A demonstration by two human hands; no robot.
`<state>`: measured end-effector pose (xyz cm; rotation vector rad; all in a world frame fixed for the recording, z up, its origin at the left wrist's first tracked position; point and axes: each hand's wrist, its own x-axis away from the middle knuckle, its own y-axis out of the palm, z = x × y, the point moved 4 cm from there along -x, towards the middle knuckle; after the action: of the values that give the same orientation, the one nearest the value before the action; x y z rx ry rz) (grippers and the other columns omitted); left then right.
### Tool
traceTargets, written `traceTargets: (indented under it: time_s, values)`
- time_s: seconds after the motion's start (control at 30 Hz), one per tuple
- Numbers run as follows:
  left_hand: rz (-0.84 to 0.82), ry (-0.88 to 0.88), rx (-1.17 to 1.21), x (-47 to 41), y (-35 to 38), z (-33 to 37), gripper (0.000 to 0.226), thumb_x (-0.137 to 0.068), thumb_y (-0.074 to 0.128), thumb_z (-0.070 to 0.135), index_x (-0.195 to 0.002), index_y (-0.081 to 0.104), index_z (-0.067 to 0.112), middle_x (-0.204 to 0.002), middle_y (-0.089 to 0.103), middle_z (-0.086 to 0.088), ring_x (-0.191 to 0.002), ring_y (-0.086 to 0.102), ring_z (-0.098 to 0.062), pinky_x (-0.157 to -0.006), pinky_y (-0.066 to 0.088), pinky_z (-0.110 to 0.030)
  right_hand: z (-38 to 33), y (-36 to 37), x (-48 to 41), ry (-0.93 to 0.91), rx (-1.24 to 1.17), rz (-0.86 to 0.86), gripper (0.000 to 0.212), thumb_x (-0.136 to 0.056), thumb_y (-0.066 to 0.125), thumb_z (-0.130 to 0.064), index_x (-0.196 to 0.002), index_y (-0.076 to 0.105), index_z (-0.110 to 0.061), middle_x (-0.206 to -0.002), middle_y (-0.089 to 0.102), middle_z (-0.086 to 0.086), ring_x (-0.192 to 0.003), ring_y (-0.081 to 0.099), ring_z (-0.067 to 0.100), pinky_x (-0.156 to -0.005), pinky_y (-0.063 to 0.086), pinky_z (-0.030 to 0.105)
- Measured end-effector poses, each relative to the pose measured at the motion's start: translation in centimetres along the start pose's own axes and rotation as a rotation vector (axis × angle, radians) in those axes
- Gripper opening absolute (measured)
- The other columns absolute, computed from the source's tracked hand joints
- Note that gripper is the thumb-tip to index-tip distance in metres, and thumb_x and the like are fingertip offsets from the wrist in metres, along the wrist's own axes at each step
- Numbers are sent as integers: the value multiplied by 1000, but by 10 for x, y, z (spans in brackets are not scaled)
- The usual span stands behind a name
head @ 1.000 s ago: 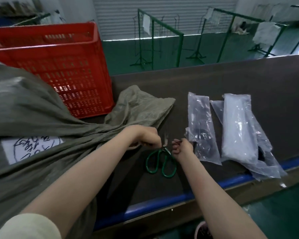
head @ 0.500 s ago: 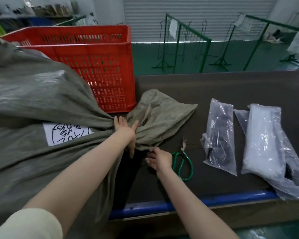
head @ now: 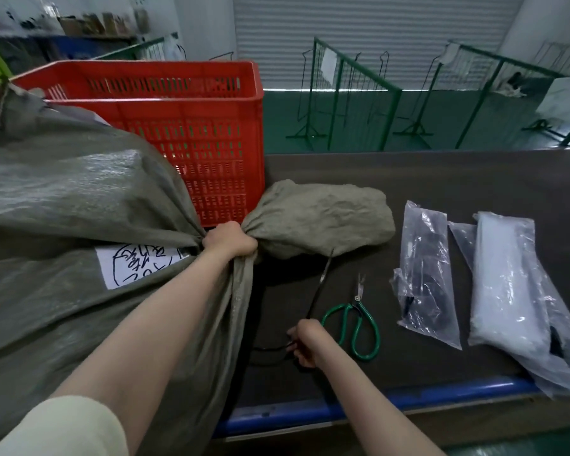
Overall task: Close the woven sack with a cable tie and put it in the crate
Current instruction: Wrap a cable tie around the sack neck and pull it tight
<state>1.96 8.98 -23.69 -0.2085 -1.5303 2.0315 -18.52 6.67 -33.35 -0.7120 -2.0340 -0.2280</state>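
A bulky grey-green woven sack (head: 66, 205) with a white handwritten label fills the left of the dark table. My left hand (head: 229, 240) is clenched around its gathered neck, and the loose mouth of the sack fans out to the right of that fist. My right hand (head: 305, 342) is closed on a black cable tie (head: 320, 284), whose free end points up toward the sack's neck while the other end curves left near the sack. The red slotted crate (head: 191, 103) stands behind the sack.
Green-handled scissors (head: 356, 320) lie just right of my right hand. Two clear plastic bags (head: 425, 274) (head: 510, 284) lie further right. The table's near edge has a blue rail (head: 408, 398). Green metal racks stand on the floor beyond the table.
My left hand went from lying flat on the sack to gripping its gathered neck. My right hand, which was at the scissors, now holds a cable tie lifted off the table.
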Motion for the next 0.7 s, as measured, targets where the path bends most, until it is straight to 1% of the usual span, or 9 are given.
traceTargets:
  time_s: [0.03, 0.1, 0.2, 0.3, 0.4, 0.47, 0.53, 0.6, 0.7]
  values:
    - [-21, -16, 73, -2, -3, -4, 54, -74, 53, 37, -119, 58, 7, -125, 59, -18, -116, 54, -37, -95, 44, -37, -2, -1, 1, -10, 95, 13, 29, -94, 31, -10, -69, 44, -10, -62, 44, 5, -49, 34, 12, -45, 25, 19]
    - [-65, -40, 201, -5, -8, -9, 55, -75, 51, 39, -119, 59, 6, -125, 59, -18, -115, 55, -36, -95, 45, -37, -10, 0, 3, -19, 294, -16, 35, -95, 27, -11, -64, 44, -12, -61, 40, 1, -50, 31, 10, -46, 23, 18]
    - [-113, -58, 321, -6, -11, -13, 56, -75, 51, 39, -120, 57, 6, -125, 59, -16, -113, 55, -35, -96, 46, -37, -26, 10, 2, -26, 383, -88, 40, -95, 21, -14, -65, 49, -14, -59, 38, -1, -49, 29, 9, -45, 23, 19]
    - [-142, -73, 394, -4, -13, -15, 54, -75, 53, 36, -120, 56, 6, -123, 59, -15, -111, 55, -34, -91, 45, -34, -47, 22, -4, -116, 532, -37, 39, -96, 27, -12, -63, 48, -14, -59, 41, 3, -49, 33, 14, -49, 28, 22]
    - [-149, -92, 472, -2, -15, -16, 52, -75, 56, 33, -119, 57, 5, -121, 61, -15, -110, 56, -33, -84, 43, -31, -60, 31, -15, -144, 624, -66, 39, -98, 32, -17, -62, 48, -16, -58, 42, 2, -50, 34, 13, -50, 29, 23]
    - [-156, -116, 538, -1, -15, -17, 52, -72, 58, 32, -117, 59, 5, -117, 63, -15, -108, 58, -33, -84, 44, -30, -63, 34, -20, -99, 722, -143, 38, -97, 33, -17, -62, 50, -17, -46, 45, -1, -46, 34, 11, -49, 28, 22]
    - [-176, -146, 630, -1, -15, -19, 53, -65, 59, 30, -112, 61, 5, -105, 67, -12, -101, 61, -32, -87, 48, -32, -62, 35, -20, 20, 839, -278, 34, -96, 35, -17, -66, 52, -17, -28, 39, -8, -31, 33, 5, -42, 25, 16]
    - [-187, -169, 704, -2, -15, -20, 45, -63, 60, 26, -102, 62, 5, -88, 67, -8, -93, 63, -30, -85, 50, -32, -59, 31, -20, 125, 917, -382, 31, -95, 35, -16, -71, 54, -16, -24, 33, -9, -21, 27, 1, -33, 21, 11]
    - [-178, -195, 760, -3, -15, -22, 28, -65, 61, 22, -90, 60, 8, -77, 62, -6, -88, 63, -30, -82, 50, -33, -58, 23, -22, 177, 873, -414, 34, -95, 30, -16, -79, 60, -13, -28, 35, -11, -22, 28, 1, -34, 22, 11]
